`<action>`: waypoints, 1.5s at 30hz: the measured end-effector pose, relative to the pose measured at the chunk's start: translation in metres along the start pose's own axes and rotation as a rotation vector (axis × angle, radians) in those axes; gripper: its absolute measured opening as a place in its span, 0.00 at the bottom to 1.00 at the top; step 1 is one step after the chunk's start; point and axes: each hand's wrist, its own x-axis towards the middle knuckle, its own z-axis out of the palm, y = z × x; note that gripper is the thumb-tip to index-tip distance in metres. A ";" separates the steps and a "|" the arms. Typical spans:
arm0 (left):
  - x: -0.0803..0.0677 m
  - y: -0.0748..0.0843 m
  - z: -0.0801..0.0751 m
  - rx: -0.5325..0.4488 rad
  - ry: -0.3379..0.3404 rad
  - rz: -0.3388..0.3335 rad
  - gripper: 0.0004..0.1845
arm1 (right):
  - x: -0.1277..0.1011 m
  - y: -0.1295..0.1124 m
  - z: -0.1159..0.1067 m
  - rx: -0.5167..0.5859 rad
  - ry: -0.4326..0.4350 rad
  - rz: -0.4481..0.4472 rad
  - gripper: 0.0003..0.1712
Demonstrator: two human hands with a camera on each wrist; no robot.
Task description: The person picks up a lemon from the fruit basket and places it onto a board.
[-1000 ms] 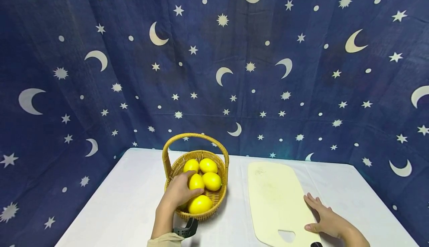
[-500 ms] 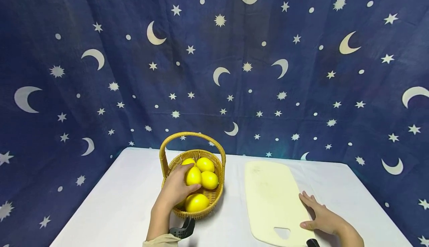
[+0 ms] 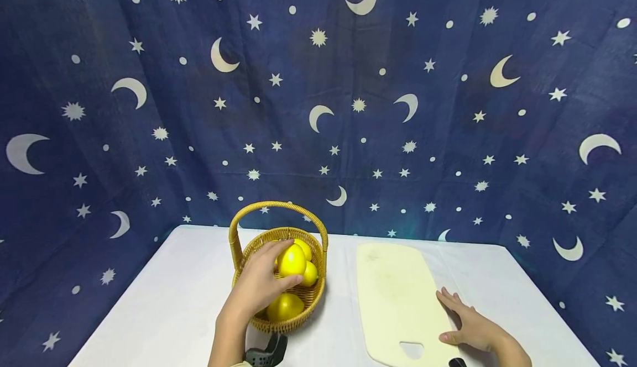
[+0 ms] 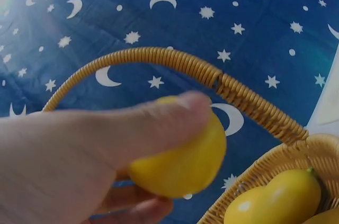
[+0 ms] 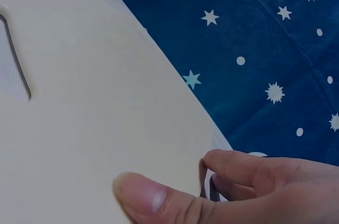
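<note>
My left hand [image 3: 259, 284] grips a yellow lemon [image 3: 292, 260] between thumb and fingers, held above the wicker basket [image 3: 299, 321]. In the left wrist view the held lemon [image 4: 198, 163] stands out against the backdrop, apart from the lemons [image 4: 283, 197] in the basket. Several lemons lie inside, one at the front [image 3: 286, 307] and others partly covered by the hand and held lemon. My right hand [image 3: 473, 323] touches the right edge of a cream cutting board [image 3: 393, 289]. Its thumb [image 5: 140, 195] lies over the board's top, and the extended fingers reach along the edge.
The basket's tall arched handle [image 3: 278, 204] rises over the lemons. White cloth covers the table [image 3: 164, 300]. A dark blue curtain [image 3: 283, 101] with moons and stars hangs behind. The board has a cut-out handle hole [image 3: 412, 349] at its near end.
My left hand has raised the lemon from among the others in the basket. The right hand keeps its place at the board's edge. The head view has shifted slightly to the right.
</note>
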 end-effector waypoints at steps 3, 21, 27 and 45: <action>-0.001 0.007 0.000 -0.032 -0.009 0.040 0.38 | -0.003 0.004 0.003 0.036 -0.008 -0.028 0.58; 0.025 0.057 0.076 -0.447 -0.202 0.362 0.37 | -0.002 0.006 -0.002 0.024 0.035 -0.093 0.56; 0.040 0.056 0.127 -0.485 -0.102 0.354 0.38 | -0.004 0.007 -0.001 0.017 0.047 -0.137 0.56; 0.073 0.026 0.230 -0.576 0.298 0.141 0.37 | -0.002 0.008 0.000 0.101 -0.002 -0.070 0.56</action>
